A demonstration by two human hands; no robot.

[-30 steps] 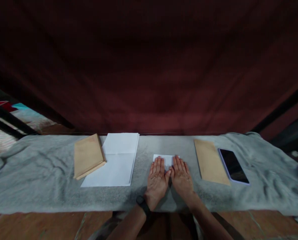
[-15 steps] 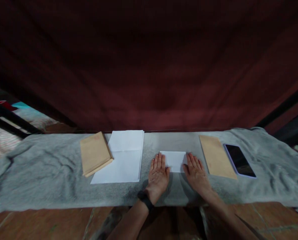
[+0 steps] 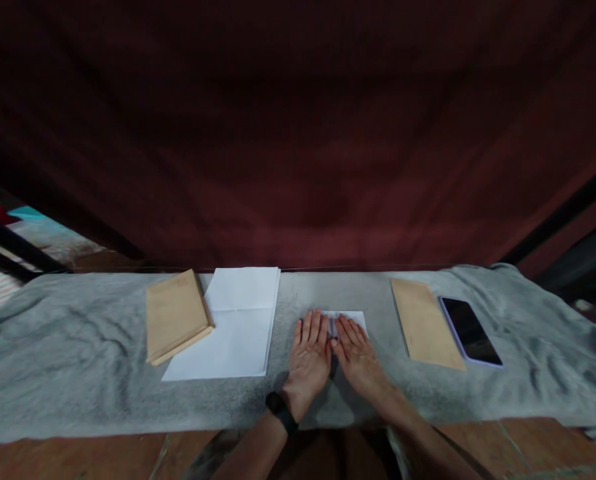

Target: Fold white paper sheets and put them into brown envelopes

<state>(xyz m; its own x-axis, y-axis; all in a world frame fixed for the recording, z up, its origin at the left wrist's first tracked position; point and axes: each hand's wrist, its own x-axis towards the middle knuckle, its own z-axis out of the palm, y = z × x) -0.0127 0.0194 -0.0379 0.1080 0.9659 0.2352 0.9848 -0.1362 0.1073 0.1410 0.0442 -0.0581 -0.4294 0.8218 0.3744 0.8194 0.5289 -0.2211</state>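
A small folded white paper (image 3: 345, 315) lies on the grey cloth, mostly covered by my hands. Flat on its left part rests my left hand (image 3: 311, 350), fingers stretched out, with a black band on the wrist. My right hand (image 3: 357, 357) lies flat on the paper's right part, fingers extended, its thumb close to the left hand. A brown envelope (image 3: 428, 325) is to the right of my right hand. To the left of my left hand is a stack of white sheets (image 3: 235, 340) with a crease across the top one.
Several brown envelopes (image 3: 175, 313) sit stacked partly over the white sheets. A phone (image 3: 471, 331) with a purple edge lies at the right. Grey cloth (image 3: 78, 373) covers the bench, with a dark red curtain (image 3: 298, 167) behind and tiled floor (image 3: 118, 457) in front.
My right hand has slid left across the folded paper, close to my left hand. Both stay flat, and less of the paper shows. The view has shifted slightly.
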